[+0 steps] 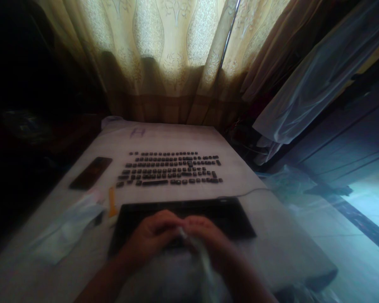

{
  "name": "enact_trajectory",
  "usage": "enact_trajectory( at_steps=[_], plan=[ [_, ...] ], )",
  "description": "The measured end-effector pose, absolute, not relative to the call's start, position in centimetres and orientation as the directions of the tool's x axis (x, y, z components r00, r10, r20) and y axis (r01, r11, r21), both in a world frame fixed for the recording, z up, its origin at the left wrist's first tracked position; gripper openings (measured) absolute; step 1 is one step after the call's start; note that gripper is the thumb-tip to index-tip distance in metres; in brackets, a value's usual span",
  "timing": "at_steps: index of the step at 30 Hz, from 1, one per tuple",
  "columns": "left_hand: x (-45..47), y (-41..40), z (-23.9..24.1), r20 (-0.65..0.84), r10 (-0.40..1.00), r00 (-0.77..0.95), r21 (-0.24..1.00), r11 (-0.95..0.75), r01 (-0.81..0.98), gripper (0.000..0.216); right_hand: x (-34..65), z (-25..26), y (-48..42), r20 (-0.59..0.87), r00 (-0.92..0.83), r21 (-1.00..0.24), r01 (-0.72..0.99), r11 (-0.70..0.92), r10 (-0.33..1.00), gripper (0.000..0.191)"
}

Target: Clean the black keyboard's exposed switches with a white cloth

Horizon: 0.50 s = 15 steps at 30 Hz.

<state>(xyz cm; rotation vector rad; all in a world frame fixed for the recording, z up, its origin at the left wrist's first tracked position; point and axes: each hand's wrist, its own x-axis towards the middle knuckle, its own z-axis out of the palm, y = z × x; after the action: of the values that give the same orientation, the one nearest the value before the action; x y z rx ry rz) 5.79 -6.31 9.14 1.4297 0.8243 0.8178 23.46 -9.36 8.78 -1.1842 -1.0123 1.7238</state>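
My left hand (pixel 158 230) and my right hand (pixel 204 229) meet over the near part of a black keyboard body (pixel 240 216). Both are closed, fingertips touching each other. A pale, limp strip that looks like cloth (pixel 204 256) comes out between them and hangs toward me, blurred. What the fingertips themselves pinch is partly hidden. Beyond the keyboard body, loose black keycaps (pixel 154 182) lie spread in several rows that follow a keyboard's layout.
On the left of the cloth-covered table (pixel 278 244) lie a dark phone (pixel 91 173), a crumpled whitish plastic bag (pixel 66 229) and a yellow-handled tool (pixel 112 202). A cable (pixel 249 192) runs off the right edge. Curtains (pixel 177 50) hang behind.
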Motion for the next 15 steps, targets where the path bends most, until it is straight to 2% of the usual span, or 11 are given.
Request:
enact_trajectory(
  at_steps=[3, 6, 8, 12, 15],
  plan=[
    [5.3, -5.8, 9.7, 0.04, 0.873, 0.486, 0.986, -0.114, 0.123, 0.014, 23.7, 9.1, -9.3, -0.285, -0.239, -0.95, -0.06, -0.307, 0.928, 0.032],
    [5.3, -5.5, 9.7, -0.012, 0.92, 0.391, 0.983, -0.062, 0.175, 0.013, 24.1, 9.7, -9.1, -0.174, -0.174, -0.983, 0.084, -0.161, 0.969, 0.018],
    [5.4, -5.4, 9.4, -0.034, 0.933, 0.359, 0.985, -0.031, 0.172, 0.014, 24.2, 9.9, -9.0, -0.056, -0.102, -0.981, 0.189, -0.036, 0.993, 0.016],
    [5.5, -5.2, 8.9, -0.043, 0.942, 0.334, 0.989, -0.007, 0.149, 0.017, 24.2, 9.9, -9.2, 0.289, -0.003, -0.872, 0.41, 0.265, 0.957, 0.01],
    [5.5, -5.2, 8.8, -0.046, 0.943, 0.328, 0.988, -0.006, 0.156, 0.019, 24.0, 9.9, -9.6, 0.406, -0.038, -0.777, 0.512, 0.367, 0.913, 0.01]
  ],
)
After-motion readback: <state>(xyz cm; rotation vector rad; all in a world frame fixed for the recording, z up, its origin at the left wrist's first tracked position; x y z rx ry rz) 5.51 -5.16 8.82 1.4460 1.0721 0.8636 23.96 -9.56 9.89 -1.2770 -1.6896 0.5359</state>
